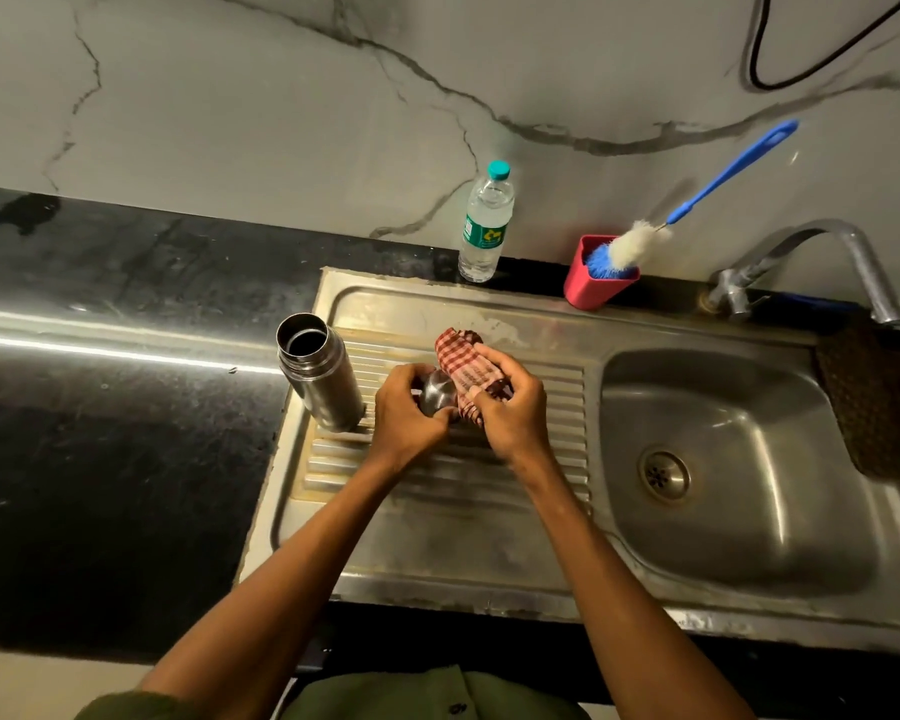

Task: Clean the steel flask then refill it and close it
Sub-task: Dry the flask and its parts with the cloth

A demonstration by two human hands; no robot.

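over the ribbed drainboard of the sink, two hands wipe a steel cap with a checked cloth

at far left lies the dark table (100, 459); on the drainboard's left edge stands the steel flask (320, 374), upright, mouth open, uncapped. just right of it the left hand (409, 415) has its grip curled round the steel cap (437, 393), and the right hand (510, 407) has its grip clenched on the red checked cloth (466, 363), which is pressed against the cap. behind them, at the sink's back rim, a capped plastic water bottle (485, 226) stands upright. further right a red cup (596, 280) holds a blue-handled bottle brush (697, 200) leaning on the wall. then comes the sink (733, 459) basin with its drain, the tap (822, 257) above it, and a brown mat (879, 402) at the far right
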